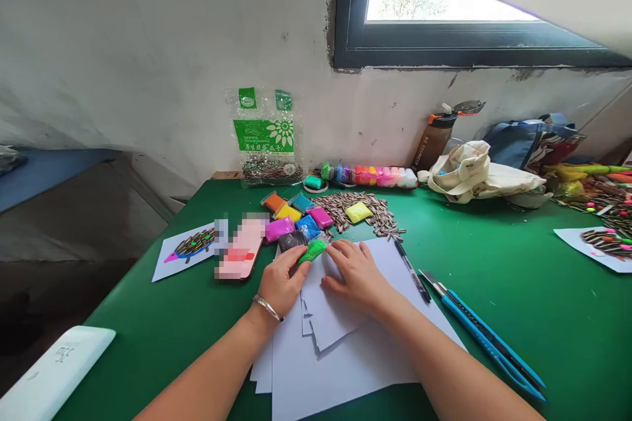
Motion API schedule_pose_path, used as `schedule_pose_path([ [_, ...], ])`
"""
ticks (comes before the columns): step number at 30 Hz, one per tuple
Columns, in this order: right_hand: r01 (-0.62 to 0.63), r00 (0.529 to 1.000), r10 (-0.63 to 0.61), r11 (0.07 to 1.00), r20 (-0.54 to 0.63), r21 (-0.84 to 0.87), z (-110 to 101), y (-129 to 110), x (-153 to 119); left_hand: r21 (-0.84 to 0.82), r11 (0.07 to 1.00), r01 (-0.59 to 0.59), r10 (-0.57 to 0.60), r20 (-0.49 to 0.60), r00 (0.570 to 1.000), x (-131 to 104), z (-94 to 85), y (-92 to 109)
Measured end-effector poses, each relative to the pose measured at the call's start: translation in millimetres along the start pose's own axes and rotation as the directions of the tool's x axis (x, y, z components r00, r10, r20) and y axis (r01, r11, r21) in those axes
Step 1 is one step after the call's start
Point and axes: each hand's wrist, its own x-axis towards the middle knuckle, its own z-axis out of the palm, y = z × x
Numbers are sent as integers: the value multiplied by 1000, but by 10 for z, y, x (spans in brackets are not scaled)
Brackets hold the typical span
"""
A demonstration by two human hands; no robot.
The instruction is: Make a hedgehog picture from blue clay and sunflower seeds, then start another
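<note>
My left hand (283,281), with a silver bangle at the wrist, has its thumb and fingers closed on a green packet of modelling clay (313,250). My right hand (356,274) lies over the white paper sheets (340,368) with its fingers apart, the fingertips close to the packet's right end. Whether they touch it I cannot tell. More clay packets, among them a black one (293,241), a magenta one (279,229) and a blue one (309,227), lie just beyond my left hand. Behind them spread loose striped sunflower seeds (380,212), with a yellow packet (358,212) on top.
A pen (413,271) and a blue utility knife (488,335) lie on the right. At left are a pink phone (240,250), a seed hedgehog picture (190,250) and a white device (56,368). A seed bag (269,138), bottle (434,138) and cloth bag (474,174) stand behind.
</note>
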Motion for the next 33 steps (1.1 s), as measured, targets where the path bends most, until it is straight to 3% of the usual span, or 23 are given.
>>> schedule_pose_path([
  [3, 45, 999, -46, 999, -21, -26, 1, -16, -18, -6, 1000, -6, 6, -3, 1000, 2, 4, 1],
  [8, -9, 1000, 10, 996, 1, -84, -9, 28, -18, -20, 1000, 10, -10, -6, 1000, 13, -1, 13],
  [15, 12, 1000, -14, 991, -14, -134, -14, 27, -62, -48, 997, 66, -67, -10, 998, 24, -18, 18],
  [19, 57, 998, -60, 991, -21, -117, -16, 26, -68, -60, 994, 95, -96, -10, 995, 27, -19, 7],
  [26, 20, 997, -27, 996, -76, -88, -32, 16, 39, -83, 986, 147, -148, -5, 989, 40, -16, 5],
  [33, 36, 999, -36, 994, -1, -101, -95, -57, -14, -107, 977, 187, -188, 6, 982, 43, -13, -9],
])
